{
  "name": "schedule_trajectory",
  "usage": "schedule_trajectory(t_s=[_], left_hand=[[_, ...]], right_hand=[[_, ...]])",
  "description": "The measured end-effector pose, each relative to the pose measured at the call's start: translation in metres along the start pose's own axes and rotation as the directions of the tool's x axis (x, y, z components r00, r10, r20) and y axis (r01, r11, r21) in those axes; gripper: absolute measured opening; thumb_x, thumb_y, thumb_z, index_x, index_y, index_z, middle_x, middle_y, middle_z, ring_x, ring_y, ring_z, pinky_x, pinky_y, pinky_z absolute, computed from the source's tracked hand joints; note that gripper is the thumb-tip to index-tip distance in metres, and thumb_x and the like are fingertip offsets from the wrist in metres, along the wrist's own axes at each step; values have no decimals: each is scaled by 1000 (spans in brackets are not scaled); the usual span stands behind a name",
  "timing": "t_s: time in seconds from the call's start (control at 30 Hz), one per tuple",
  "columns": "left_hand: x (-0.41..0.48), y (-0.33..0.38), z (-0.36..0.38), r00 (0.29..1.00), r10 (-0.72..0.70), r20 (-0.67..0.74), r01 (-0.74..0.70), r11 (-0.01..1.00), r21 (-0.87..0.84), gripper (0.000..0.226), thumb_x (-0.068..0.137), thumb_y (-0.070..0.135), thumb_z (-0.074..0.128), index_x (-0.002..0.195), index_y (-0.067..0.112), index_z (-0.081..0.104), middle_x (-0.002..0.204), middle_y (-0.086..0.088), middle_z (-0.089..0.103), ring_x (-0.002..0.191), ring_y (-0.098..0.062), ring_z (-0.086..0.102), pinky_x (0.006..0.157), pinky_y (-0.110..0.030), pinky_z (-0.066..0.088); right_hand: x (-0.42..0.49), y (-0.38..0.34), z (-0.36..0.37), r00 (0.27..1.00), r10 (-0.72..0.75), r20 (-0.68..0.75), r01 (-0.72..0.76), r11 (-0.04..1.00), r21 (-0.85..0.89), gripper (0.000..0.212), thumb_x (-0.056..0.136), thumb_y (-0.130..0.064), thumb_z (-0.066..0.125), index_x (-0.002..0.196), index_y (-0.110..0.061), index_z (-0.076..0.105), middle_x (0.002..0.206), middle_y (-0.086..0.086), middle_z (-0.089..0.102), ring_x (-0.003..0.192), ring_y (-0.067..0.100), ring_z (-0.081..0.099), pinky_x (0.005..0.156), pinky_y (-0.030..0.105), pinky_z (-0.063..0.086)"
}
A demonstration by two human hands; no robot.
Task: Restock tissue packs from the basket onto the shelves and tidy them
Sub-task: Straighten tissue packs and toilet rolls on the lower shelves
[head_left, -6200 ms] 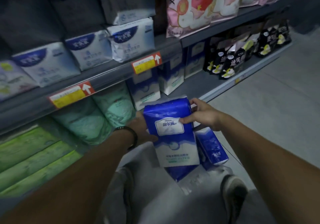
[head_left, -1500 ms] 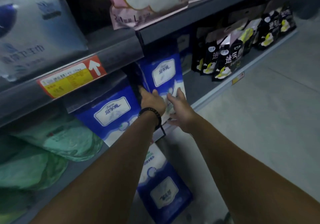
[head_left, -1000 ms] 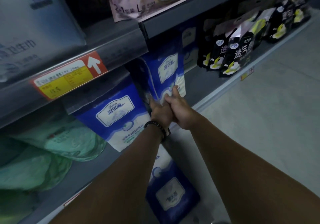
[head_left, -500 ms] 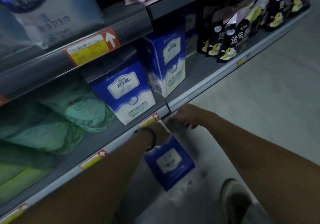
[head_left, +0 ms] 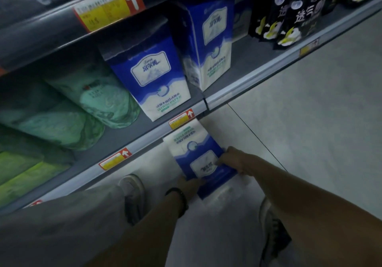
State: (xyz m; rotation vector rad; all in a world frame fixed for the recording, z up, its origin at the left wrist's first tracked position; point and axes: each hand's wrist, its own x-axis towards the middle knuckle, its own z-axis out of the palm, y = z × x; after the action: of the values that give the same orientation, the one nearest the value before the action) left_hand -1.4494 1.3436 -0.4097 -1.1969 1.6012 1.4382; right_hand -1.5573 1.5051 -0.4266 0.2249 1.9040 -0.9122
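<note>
The blue tissue pack (head_left: 198,159) lies low, in front of my feet and just below the bottom shelf's front rail (head_left: 144,140), its label upside down to me. I take it to be in the basket, though that is too dim to make out. My right hand (head_left: 231,159) curls round its right edge and my left hand (head_left: 191,184) grips the near-left corner, so both are closed on it.

The far end sits right under the rail and a price tag (head_left: 180,119). Lifted straight up, it could snag there (the film looks slick, so a snag might pull it loose). Swung in carelessly, it could topple the two standing packs (head_left: 153,76) already faced.

Half a second ago my hands were only reaching its top end. A second before that they were up on the shelf, against the right-hand standing pack.
</note>
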Motion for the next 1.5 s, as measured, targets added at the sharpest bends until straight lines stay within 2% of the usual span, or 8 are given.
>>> schedule_trajectory(t_s=[0.27, 0.5, 0.6, 0.7, 0.87, 1.0, 1.3, 1.5], left_hand=[[-23, 23, 12, 971, 224, -87, -236, 957, -167, 42, 98, 34, 69, 124, 16, 40, 124, -15, 59, 102, -40, 68, 73, -50, 64], [-62, 41, 1, 830, 551, -89, -550, 835, 39, 21, 106, 24, 50, 126, 27, 55, 124, -4, 66, 112, -42, 68, 84, -45, 54], [-56, 50, 9, 662, 749, 25, -710, 616, 341, 116, 65, 17, 91, 156, 31, 20, 153, 9, 40, 136, -9, 48, 105, -33, 52], [-67, 76, 34, 569, 809, 147, -804, 510, 307, 123, 63, 4, 96, 152, 30, 15, 133, 29, 44, 114, 20, 54, 86, -7, 53], [-69, 129, 50, 593, 802, 62, -802, 583, 130, 109, 66, 11, 97, 149, 25, 27, 131, 1, 64, 116, -24, 69, 87, -58, 62], [-75, 164, 53, 564, 822, 77, -821, 549, 158, 96, 61, 30, 96, 140, 31, 41, 128, 5, 68, 114, -22, 71, 92, -57, 60], [-96, 274, 97, 549, 828, -115, -834, 552, -1, 74, 79, 14, 88, 132, 32, 41, 104, 16, 62, 88, -5, 63, 90, -40, 58], [-88, 339, 123, 589, 795, -147, -805, 593, -21, 81, 77, 29, 89, 138, 32, 36, 117, -1, 66, 94, -28, 73, 65, -53, 66]], right_hand=[[-37, -26, -49, 997, -38, -68, 48, 987, 151, 40, 93, -33, 68, 124, -8, 64, 102, 14, 73, 89, 28, 70, 68, 32, 54], [-90, -47, -119, 990, 143, 12, -137, 914, 381, 48, 83, -44, 79, 110, -6, 70, 97, 11, 80, 94, 24, 78, 93, 33, 60], [-108, -51, -146, 992, 124, -12, -109, 908, 405, 43, 86, -44, 78, 105, -6, 70, 104, 13, 79, 101, 29, 77, 87, 35, 62], [-114, -44, -163, 985, -30, -170, 122, 815, 567, 40, 89, -40, 79, 115, -11, 72, 104, 10, 75, 83, 27, 73, 63, 37, 62], [-119, -54, -185, 982, 59, -179, 24, 905, 425, 56, 76, -58, 75, 108, -11, 76, 93, 6, 80, 69, 28, 73, 57, 29, 59], [-125, -51, -209, 966, 7, -259, 131, 849, 511, 76, 78, -81, 63, 107, -12, 74, 83, 11, 79, 61, 25, 73, 66, 31, 59], [-128, -94, -222, 789, -173, -590, 601, 420, 680, 47, 108, -58, 46, 129, -19, 60, 104, 7, 68, 75, 16, 71, 69, 34, 60], [-78, -105, -217, 742, -329, -585, 649, 571, 503, 73, 103, -57, 58, 165, -48, 20, 168, 4, 37, 147, 37, 43, 114, 64, 42]])
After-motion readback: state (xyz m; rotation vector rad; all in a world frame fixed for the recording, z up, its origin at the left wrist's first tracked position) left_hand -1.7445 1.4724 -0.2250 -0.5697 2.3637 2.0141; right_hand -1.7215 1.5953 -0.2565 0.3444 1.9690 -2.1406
